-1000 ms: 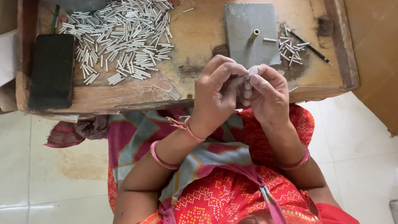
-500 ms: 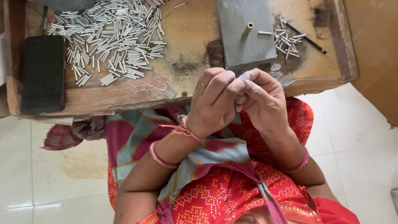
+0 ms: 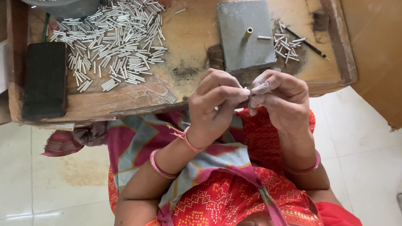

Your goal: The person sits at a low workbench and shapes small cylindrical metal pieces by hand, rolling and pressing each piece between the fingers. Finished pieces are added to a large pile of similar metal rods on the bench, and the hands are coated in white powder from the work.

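Left hand (image 3: 215,104) and right hand (image 3: 277,96) raised together just off the bench's (image 3: 189,31) near edge, fingertips meeting. Right hand pinched on a small pale scrap (image 3: 260,89); left fingers curled shut against it, whatever lies between them too small to make out. Big heap of short metal tubes (image 3: 112,38) at the far left of the bench, black block (image 3: 44,80) by the left edge. Grey plate (image 3: 246,34) with a brass peg (image 3: 247,34) toward the right, small tube cluster (image 3: 286,44) just beside it.
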